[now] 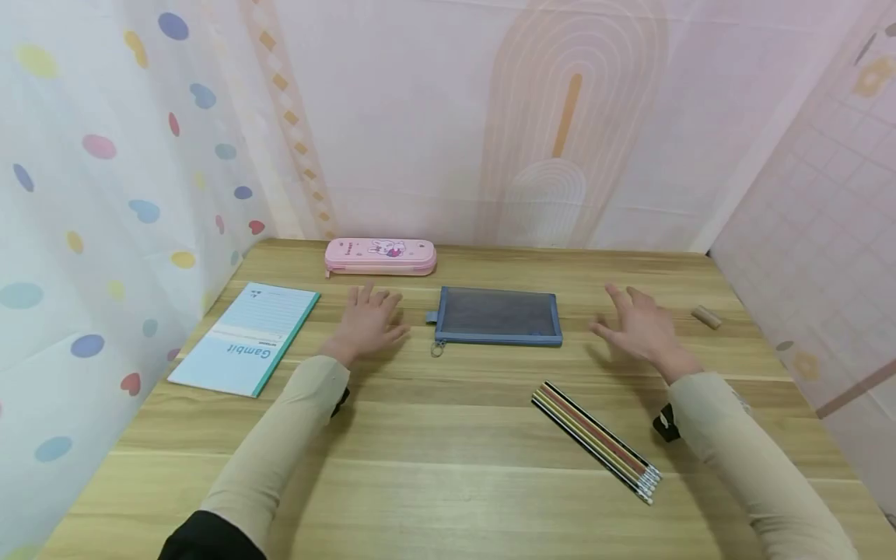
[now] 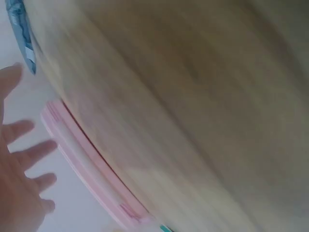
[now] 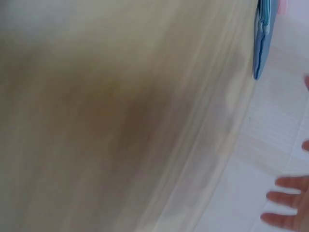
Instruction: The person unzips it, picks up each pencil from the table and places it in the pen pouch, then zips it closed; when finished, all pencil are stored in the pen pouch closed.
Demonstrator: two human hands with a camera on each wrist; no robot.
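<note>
My left hand [image 1: 366,323] hovers palm down with fingers spread, between a Gambit notebook [image 1: 245,338] and a blue-grey mesh zip pouch [image 1: 500,316]. My right hand [image 1: 638,327] is held over the table to the right of that pouch, its fingers apart and nothing in them. In front of the right hand lies a row of striped pencils [image 1: 595,441], side by side, their eraser ends toward me. Behind the left hand sits a pink pencil case [image 1: 381,257] with a rabbit picture, seen from its side in the left wrist view.
A small tan cylinder-like piece [image 1: 706,316] lies right of my right hand. The wooden table [image 1: 434,482] meets patterned curtains at its back, left and right sides. A ring with a zip pull [image 1: 437,349] hangs from the pouch's near left corner.
</note>
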